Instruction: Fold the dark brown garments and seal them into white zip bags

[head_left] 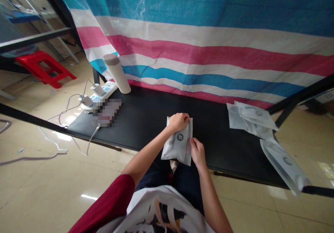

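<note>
A frosted white plastic packaging bag [175,148] with a round dark logo and printed letters lies at the table's front edge, close to my body. Something fills it out, but its contents are hidden. My left hand [179,122] reaches across the bag's far end, fingers curled and pinching near its far right corner. Lower down, my right hand [198,151] grips the bag's right edge, with the thumb on top and the other fingers mostly out of sight.
Similar frosted bags [250,118] lie at the right, one [285,163] overhanging the edge. At left are a white bottle [118,74], a power strip [106,90] with plugs and a blurred phone-like device [108,113] on a cable. A striped sheet [208,59] hangs behind the black table [146,113].
</note>
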### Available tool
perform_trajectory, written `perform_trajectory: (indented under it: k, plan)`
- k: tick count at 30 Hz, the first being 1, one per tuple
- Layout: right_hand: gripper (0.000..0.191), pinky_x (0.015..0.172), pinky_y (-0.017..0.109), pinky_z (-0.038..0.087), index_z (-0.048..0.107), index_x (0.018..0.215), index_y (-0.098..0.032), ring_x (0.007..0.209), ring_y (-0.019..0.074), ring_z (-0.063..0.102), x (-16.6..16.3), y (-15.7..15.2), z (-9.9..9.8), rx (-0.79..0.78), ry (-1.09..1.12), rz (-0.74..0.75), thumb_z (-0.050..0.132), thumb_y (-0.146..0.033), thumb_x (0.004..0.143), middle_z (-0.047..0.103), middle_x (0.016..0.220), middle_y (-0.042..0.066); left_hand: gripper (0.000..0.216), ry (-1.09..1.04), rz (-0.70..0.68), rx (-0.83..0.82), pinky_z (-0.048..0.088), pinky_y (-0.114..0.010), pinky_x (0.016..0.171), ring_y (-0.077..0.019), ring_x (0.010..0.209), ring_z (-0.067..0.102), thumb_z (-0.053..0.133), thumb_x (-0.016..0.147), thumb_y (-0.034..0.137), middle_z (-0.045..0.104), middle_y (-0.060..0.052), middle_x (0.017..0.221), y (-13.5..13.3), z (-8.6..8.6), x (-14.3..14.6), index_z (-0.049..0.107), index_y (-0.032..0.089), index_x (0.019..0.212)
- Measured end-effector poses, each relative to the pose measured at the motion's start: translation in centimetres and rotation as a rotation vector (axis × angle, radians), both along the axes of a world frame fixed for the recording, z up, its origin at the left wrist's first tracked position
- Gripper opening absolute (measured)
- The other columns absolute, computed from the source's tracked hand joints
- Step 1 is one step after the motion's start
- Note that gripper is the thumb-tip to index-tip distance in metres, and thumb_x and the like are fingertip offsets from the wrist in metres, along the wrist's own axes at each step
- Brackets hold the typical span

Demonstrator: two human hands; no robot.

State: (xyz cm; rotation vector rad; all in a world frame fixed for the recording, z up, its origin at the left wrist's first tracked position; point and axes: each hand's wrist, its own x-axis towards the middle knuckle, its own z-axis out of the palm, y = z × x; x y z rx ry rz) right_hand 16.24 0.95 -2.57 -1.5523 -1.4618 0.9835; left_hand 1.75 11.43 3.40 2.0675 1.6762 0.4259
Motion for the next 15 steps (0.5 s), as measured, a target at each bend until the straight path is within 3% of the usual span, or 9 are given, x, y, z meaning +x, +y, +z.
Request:
perform_trajectory:
  k: [6, 11, 13, 15]
  plan:
    - [0.053, 0.047, 0.026, 0.039, 0.053, 0.07, -0.022, 0.047, 0.0158, 0.051, -0.1, -5.1, 0.3, -0.187, 0.129, -0.009, 0.043, -0.072, 0.087, 0.052, 0.052, -0.001, 0.027, -0.001, -0.021, 0.001, 0.047, -0.031, 0.085, -0.0224, 0.096, 0.068, 0.047, 0.094, 0.033, 0.074, -0.004, 0.097, 2.2, -0.1, 0.8, 0.072, 0.028, 0.101]
    - [0.054, 0.046, 0.027, 0.045, 0.057, 0.069, -0.021, 0.049, 0.0166, 0.057, 0.0, -7.0, 0.5, -0.232, 0.174, -0.016, 0.047, -0.072, 0.085, 0.059, 0.058, 0.003, 0.027, 0.002, -0.027, 0.017, 0.047, -0.033, 0.087, -0.0224, 0.094, 0.067, 0.046, 0.095, 0.031, 0.074, -0.004, 0.095, 2.5, -0.3, 1.5, 0.072, 0.026, 0.1]
    - [0.052, 0.047, 0.027, 0.047, 0.063, 0.078, -0.02, 0.052, 0.0174, 0.059, 0.2, -7.3, 0.4, -0.251, 0.194, -0.025, 0.051, -0.07, 0.084, 0.063, 0.063, 0.004, 0.027, 0.003, -0.028, 0.042, 0.046, -0.037, 0.091, -0.024, 0.101, 0.064, 0.046, 0.095, 0.034, 0.073, -0.005, 0.099, 2.0, -0.2, 1.6, 0.07, 0.025, 0.104]
    - [0.054, 0.048, 0.028, 0.051, 0.065, 0.1, -0.018, 0.056, 0.0187, 0.062, 0.6, -7.3, 0.3, -0.251, 0.223, -0.066, 0.054, -0.069, 0.083, 0.067, 0.073, 0.006, 0.03, 0.004, -0.016, 0.117, 0.044, -0.042, 0.097, -0.0264, 0.113, 0.057, 0.047, 0.095, 0.04, 0.069, -0.006, 0.112, 0.8, -0.2, 1.5, 0.065, 0.025, 0.115]
